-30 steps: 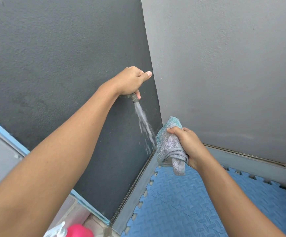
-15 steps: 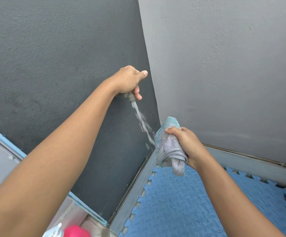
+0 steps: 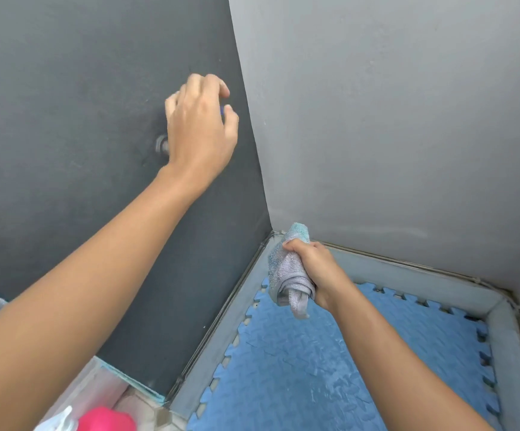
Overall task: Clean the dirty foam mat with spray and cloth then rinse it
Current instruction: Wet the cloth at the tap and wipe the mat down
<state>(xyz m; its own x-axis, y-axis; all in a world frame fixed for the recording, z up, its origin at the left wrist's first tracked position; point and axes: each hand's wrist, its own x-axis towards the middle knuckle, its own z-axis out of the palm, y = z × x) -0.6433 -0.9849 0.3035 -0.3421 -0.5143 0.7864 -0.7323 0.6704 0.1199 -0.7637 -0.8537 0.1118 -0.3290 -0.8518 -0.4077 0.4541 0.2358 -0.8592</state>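
The blue foam mat [image 3: 330,368] lies on the floor in the corner, its surface wet and shiny. My right hand [image 3: 317,269] is closed on a bunched grey-and-teal cloth [image 3: 288,272], held above the mat's far left corner. My left hand [image 3: 201,132] reaches up to the tap on the dark wall. Its fingers curl around a blue tap handle [image 3: 222,109], most of which is hidden. The tap's metal base [image 3: 161,146] shows left of the wrist. No water stream is visible. The pink spray bottle [image 3: 106,419] with a white trigger stands at the bottom left.
A dark grey wall [image 3: 81,119] on the left meets a light grey wall [image 3: 408,119] on the right. A raised grey kerb [image 3: 408,275] runs around the mat. A pale floor strip [image 3: 103,387] lies by the bottle.
The water running from the tap has stopped. My left hand moved from the spout up onto the handle. The right hand still holds the cloth, now lower and nearer the mat.
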